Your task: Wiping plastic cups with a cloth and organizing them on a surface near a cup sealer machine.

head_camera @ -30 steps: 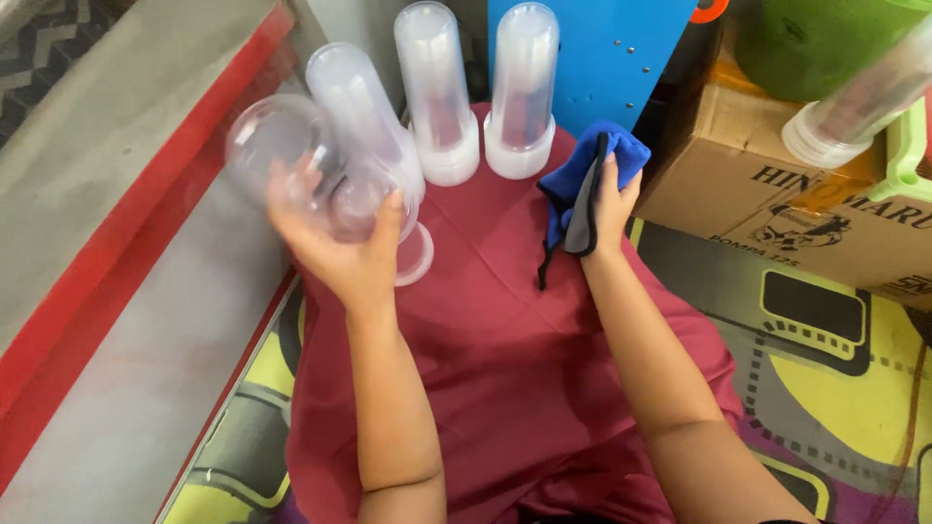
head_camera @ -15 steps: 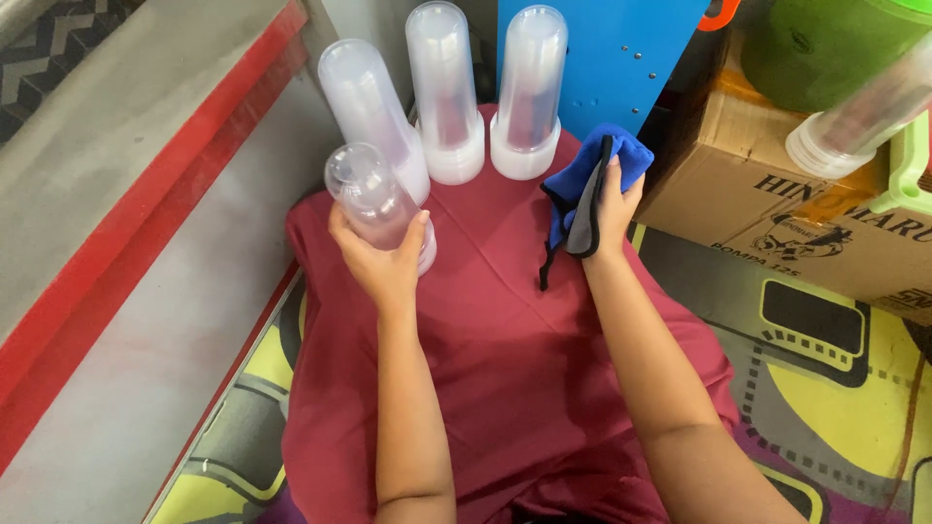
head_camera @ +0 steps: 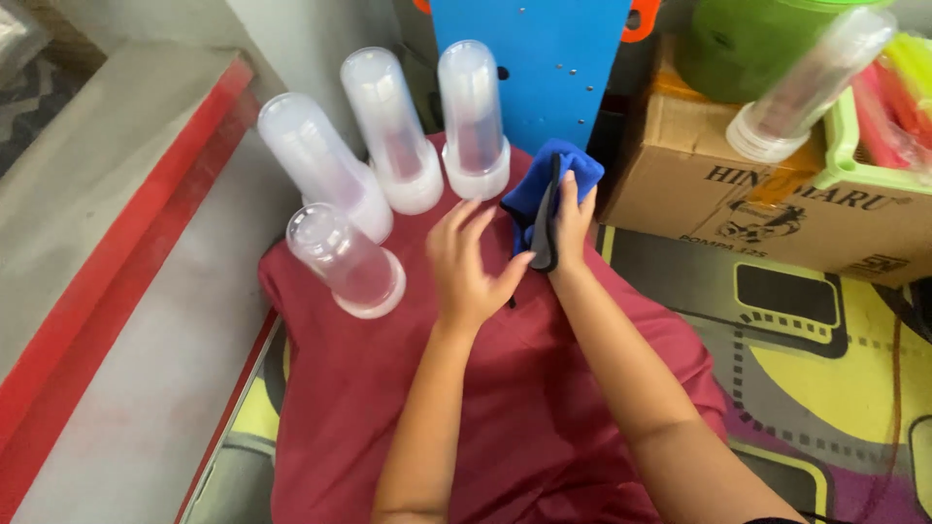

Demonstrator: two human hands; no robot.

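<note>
Four clear plastic tubes stand on a dark red cloth while one hand grips a blue rag and the other hovers open beside it.

The red cloth [head_camera: 505, 388] covers the lap and reaches the grey step edged in red [head_camera: 116, 243] on the left. On its far end, four clear domed containers stand mouth down: the nearest container [head_camera: 342, 260] alone in front, three more [head_camera: 388, 136] in a curved row behind it against a blue panel [head_camera: 544, 68]. To the right a cardboard box [head_camera: 757, 209] carries a green bin [head_camera: 752, 44] and another clear tube [head_camera: 806, 87] lying tilted. The right hand [head_camera: 571, 225] has its fingers closed around a blue rag [head_camera: 544, 189] just beside the rightmost standing container. The left hand [head_camera: 468, 264] holds nothing, fingers loosely spread, between the nearest container and the rag, touching neither.
</note>
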